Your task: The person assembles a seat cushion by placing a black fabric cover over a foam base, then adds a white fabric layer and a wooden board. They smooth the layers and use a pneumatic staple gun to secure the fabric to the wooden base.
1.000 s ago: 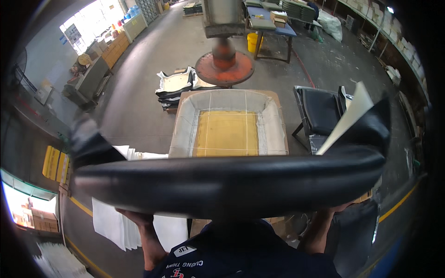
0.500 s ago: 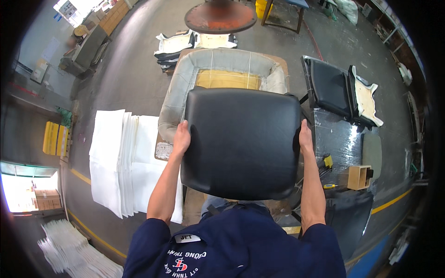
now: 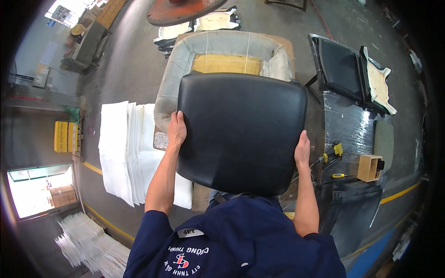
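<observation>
Between my two hands is a black upholstered seat cushion (image 3: 241, 134), its smooth covered face toward me. My left hand (image 3: 177, 129) grips its left edge, and my right hand (image 3: 302, 147) has hold of its right edge; the fingertips of both are hidden behind it. The cushion tilts a little, with its right side nearer me. Beyond and partly beneath it lies a grey padded ring (image 3: 169, 78) on a wooden board, with a yellow pad (image 3: 227, 64) showing in its middle.
Stacked white sheets (image 3: 118, 153) hang at left. On the right, a plastic-covered table (image 3: 345, 116) bears black seat cushions (image 3: 340, 69), a yellow-and-black power tool (image 3: 334, 152), a screwdriver (image 3: 338, 175) and a small wooden box (image 3: 368, 167). An orange-red round disc (image 3: 185, 11) hangs at the top.
The cushion has turned slightly clockwise in my hands, its right side coming lower. My view has shifted, so the surroundings sit differently. Both hands still hold the edges.
</observation>
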### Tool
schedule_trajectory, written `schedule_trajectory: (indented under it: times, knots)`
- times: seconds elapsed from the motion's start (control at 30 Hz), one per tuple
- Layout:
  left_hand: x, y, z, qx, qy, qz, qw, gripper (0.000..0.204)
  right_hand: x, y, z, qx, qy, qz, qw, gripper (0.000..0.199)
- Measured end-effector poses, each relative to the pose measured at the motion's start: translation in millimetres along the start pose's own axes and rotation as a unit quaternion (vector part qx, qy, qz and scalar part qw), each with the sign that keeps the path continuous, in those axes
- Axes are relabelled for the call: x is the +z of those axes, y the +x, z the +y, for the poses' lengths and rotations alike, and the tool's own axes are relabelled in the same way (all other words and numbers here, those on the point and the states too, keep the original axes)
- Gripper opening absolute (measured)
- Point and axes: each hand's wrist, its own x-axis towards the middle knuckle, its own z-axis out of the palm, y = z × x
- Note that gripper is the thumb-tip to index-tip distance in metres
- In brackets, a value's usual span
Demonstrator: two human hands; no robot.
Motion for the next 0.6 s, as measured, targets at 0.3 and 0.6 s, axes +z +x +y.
schedule_trajectory:
  times: [0.3, 0.6]
  knots:
    - [1, -3, -5, 0.001, -0.047, -0.005, 0.999, 0.055, 3, -2, -4, 0.045, 0.068, 0.012, 0.997, 0.069]
    - [-5, 6, -21, 0.002, -0.051, -0.07, 0.996, 0.055, -1, 4, -5, 0.052, 0.026, -0.008, 0.998, 0.072]
